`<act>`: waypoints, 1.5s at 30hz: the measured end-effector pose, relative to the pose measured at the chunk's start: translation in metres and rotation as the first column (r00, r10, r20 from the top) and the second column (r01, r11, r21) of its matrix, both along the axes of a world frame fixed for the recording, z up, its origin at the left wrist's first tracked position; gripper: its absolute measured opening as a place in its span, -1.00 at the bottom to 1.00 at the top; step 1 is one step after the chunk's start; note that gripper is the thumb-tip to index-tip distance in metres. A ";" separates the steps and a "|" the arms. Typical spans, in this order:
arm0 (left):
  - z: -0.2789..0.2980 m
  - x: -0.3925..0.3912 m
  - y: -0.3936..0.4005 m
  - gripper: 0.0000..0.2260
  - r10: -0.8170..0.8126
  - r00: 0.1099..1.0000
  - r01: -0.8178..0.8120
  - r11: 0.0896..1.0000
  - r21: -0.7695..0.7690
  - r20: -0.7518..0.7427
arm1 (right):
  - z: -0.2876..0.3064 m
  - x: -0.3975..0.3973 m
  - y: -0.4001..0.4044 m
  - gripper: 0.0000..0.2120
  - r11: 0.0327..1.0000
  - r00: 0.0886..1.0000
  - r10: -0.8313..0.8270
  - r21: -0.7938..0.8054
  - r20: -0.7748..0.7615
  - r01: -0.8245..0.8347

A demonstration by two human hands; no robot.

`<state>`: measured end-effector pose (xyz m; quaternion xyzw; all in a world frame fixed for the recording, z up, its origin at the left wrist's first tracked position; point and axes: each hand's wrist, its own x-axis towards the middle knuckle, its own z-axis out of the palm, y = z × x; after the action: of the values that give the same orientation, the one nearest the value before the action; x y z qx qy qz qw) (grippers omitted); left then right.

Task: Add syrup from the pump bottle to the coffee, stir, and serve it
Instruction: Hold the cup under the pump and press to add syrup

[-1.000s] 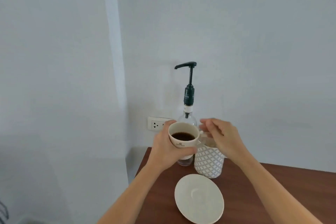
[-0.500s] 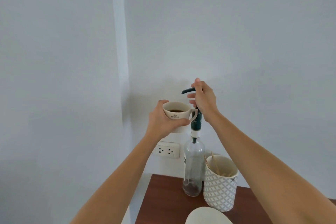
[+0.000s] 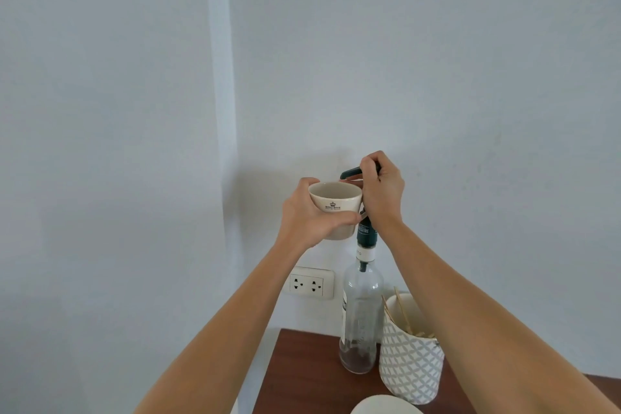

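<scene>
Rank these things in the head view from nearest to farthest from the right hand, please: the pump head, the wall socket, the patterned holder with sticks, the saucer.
1. Pump head: under the right hand, which rests on it.
2. Wall socket: on the wall, lower left.
3. Patterned holder: on the table, right of the bottle.
4. Saucer: at the bottom edge, only partly in view.

Two bare forearms, sleeveless to the frame edge. Left hand (image 3: 307, 215) and right hand (image 3: 383, 190): no rings, watch, bracelets or gloves; fingernails short and unpainted where visible.
</scene>
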<state>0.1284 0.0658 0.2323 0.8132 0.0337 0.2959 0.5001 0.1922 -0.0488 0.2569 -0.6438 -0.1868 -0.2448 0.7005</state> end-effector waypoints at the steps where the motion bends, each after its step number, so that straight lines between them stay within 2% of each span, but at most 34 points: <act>1: 0.001 0.000 0.000 -0.24 -0.003 1.000 0.003 1.000 0.000 -0.002 | 0.000 0.000 0.000 -0.82 1.000 1.000 -0.010 -0.002 0.009 0.010; 15: 0.002 0.001 0.000 -0.25 -0.016 1.000 0.016 1.000 -0.006 -0.007 | -0.002 0.007 0.002 -0.79 0.996 0.995 -0.085 -0.005 0.045 0.085; 34: -0.004 0.002 -0.001 -0.26 -0.019 1.000 0.019 0.999 -0.028 -0.012 | -0.006 0.008 0.002 -0.77 0.994 0.994 -0.095 -0.047 0.053 0.098; 39: -0.006 0.002 -0.002 -0.26 -0.020 1.000 0.018 0.999 -0.048 -0.022 | -0.006 0.008 0.001 -0.71 0.991 0.995 -0.094 -0.088 0.043 0.098; 45: -0.004 -0.001 -0.003 -0.27 -0.022 1.000 0.022 0.999 -0.030 -0.019 | -0.007 0.006 0.000 -0.79 0.993 0.996 -0.085 -0.075 0.031 0.087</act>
<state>0.1279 0.0626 0.2282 0.8089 0.0341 0.2818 0.5149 0.1985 -0.0489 0.2503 -0.6739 -0.1777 -0.2765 0.6616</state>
